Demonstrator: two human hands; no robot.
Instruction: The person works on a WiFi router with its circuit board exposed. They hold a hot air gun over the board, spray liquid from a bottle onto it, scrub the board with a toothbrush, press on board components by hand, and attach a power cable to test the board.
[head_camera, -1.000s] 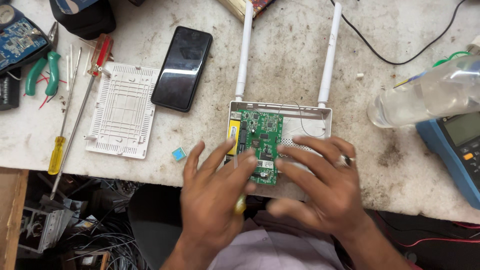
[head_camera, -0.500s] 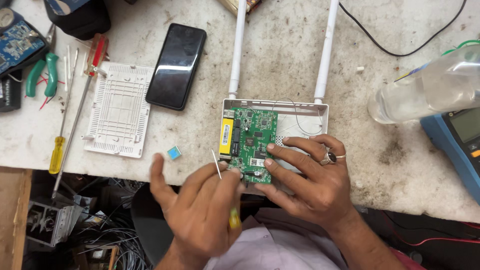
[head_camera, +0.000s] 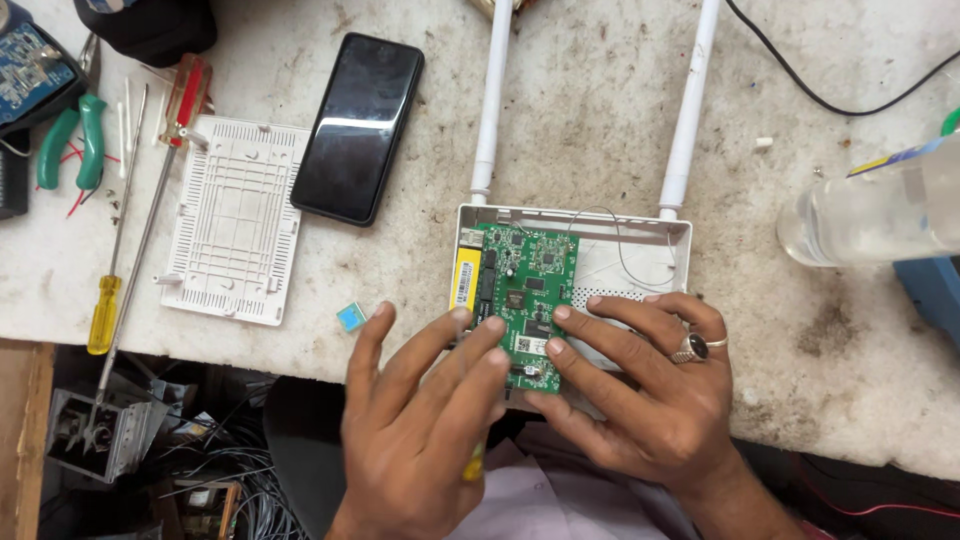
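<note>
An opened white router case (head_camera: 640, 265) with two upright white antennas (head_camera: 492, 110) lies near the table's front edge. A green circuit board (head_camera: 530, 280) sits in its left half. My left hand (head_camera: 420, 420) has its fingers stretched out, the tips touching the board's lower left. A small yellow-handled screwdriver (head_camera: 475, 465) is tucked under its palm. My right hand (head_camera: 650, 400), with a ring on it, lies flat with its fingertips on the board's lower right part and covers the case's front.
A black phone (head_camera: 357, 125) and the white vented cover (head_camera: 235, 230) lie to the left, with a small blue piece (head_camera: 350, 317) by the edge. Further left are a long screwdriver (head_camera: 103, 315) and green pliers (head_camera: 70, 135). A clear bottle (head_camera: 870, 205) lies at the right.
My left hand has come back up from below the table's edge, and its fingertips are on the board again. The screwdriver's shaft no longer shows. My right hand has stayed on the board.
</note>
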